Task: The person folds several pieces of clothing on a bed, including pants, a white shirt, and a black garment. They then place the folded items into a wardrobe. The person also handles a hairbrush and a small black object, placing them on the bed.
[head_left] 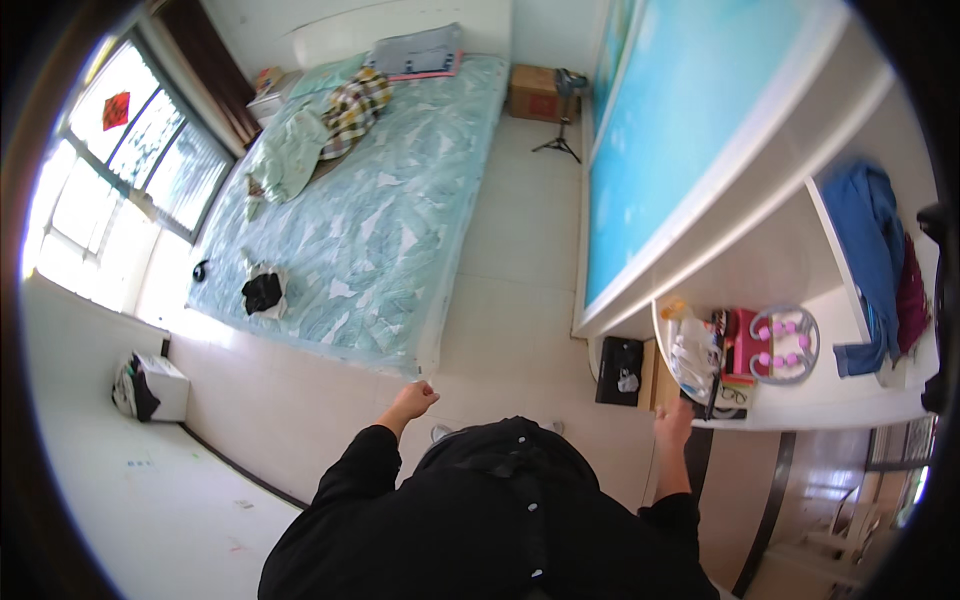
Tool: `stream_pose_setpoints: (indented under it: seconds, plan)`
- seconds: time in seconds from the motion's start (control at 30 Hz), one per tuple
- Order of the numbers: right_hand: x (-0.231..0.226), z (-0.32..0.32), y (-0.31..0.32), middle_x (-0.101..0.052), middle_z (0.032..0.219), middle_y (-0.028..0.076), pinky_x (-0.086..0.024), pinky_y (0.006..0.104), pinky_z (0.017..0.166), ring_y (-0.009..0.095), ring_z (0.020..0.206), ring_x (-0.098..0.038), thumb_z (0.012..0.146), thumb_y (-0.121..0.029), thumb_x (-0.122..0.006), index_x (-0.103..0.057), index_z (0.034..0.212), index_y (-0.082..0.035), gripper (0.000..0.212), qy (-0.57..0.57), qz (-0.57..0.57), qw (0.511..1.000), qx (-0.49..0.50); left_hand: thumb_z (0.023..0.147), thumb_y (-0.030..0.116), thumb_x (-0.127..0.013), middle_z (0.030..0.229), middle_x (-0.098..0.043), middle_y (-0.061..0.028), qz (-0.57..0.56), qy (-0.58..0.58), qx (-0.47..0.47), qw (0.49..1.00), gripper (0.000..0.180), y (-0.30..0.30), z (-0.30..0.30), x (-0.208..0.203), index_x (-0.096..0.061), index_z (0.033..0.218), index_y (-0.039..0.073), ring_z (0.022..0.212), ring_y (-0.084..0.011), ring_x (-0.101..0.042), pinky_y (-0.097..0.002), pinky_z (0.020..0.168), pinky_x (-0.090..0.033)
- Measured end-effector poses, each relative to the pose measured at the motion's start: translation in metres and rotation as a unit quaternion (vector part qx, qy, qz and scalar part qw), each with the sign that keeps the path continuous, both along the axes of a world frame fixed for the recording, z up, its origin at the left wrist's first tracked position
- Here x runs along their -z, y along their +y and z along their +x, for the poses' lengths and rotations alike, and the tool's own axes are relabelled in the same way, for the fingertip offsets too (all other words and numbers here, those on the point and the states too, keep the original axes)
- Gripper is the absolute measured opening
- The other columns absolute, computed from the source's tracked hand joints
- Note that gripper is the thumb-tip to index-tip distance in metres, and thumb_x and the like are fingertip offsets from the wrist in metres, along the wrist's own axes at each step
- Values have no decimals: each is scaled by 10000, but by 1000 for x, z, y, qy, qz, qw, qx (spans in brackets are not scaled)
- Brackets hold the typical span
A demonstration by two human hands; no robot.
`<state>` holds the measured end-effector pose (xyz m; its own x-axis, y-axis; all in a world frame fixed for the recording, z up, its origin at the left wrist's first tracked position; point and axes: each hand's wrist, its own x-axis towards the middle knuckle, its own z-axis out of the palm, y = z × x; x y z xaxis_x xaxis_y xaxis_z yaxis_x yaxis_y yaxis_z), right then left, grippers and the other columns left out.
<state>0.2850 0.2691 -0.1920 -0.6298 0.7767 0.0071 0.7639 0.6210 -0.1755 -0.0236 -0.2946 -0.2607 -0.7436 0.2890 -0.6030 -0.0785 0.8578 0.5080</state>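
Note:
My left hand (412,400) is held out in front of me near the foot corner of the bed (370,300). Its fingers are curled in, and nothing shows in them. Beside the white shelf unit (780,412) on the right hangs my right hand (674,424), its fingers loosely closed and no object visible in it. On the shelf close to that hand lie a clear plastic bag (692,350), a pair of glasses (734,394), a red box (745,345) and a grey ring-shaped massager with pink rollers (783,345).
Blue sliding wardrobe doors (680,140) line the right. A black case (620,370) sits below the shelf. Further off stand a tripod (560,135) and a cardboard box (535,92). Black and white cloth (263,292) lies on the bed; blue clothing (865,250) hangs at right.

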Motion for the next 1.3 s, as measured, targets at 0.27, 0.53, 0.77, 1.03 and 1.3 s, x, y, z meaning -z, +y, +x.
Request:
stream_pose_setpoints:
  seconds: [0.27,0.53,0.77,1.03,1.3]
  plan:
    - [39,-112,-193,-669,1263,145,-514,466,1009,346,1223,-610,890,-355,-779,-678,1232,-86,446,-159,-217,939,-216,899,350,-760,858,-745,-136,46,77,-80,993,364,-167,20,36,-721,1016,7,732,-254,-742,-407,696,-590]
    - [91,-225,-281,-724,1234,167,-551,442,966,353,1132,-690,913,-390,-761,-682,1274,-56,498,-314,-294,844,-321,924,263,-741,851,-730,-125,103,-17,-435,894,294,-342,90,43,-702,971,-25,698,-214,-711,-378,629,-576]
    - [93,-383,-337,-738,1199,160,-556,458,952,347,1112,-697,923,-399,-739,-711,1222,-73,444,-359,-240,811,-394,987,246,-702,887,-734,-126,161,-63,-608,775,276,-386,141,37,-674,1065,-17,694,-217,-719,-329,584,-571]
    - [104,-563,-483,-745,1184,152,-552,463,958,343,1127,-694,926,-417,-714,-722,1202,-92,426,-334,-187,777,-499,977,257,-711,948,-732,-99,127,-93,-685,711,296,-406,143,7,-660,1118,2,741,-190,-706,-324,620,-552]
    - [129,-680,-670,-742,1203,156,-549,457,962,349,1133,-689,905,-429,-716,-726,1190,-88,444,-328,-159,678,-638,972,242,-716,874,-725,-81,88,-24,-778,622,246,-451,156,-5,-677,1052,13,659,-174,-689,-302,556,-534]
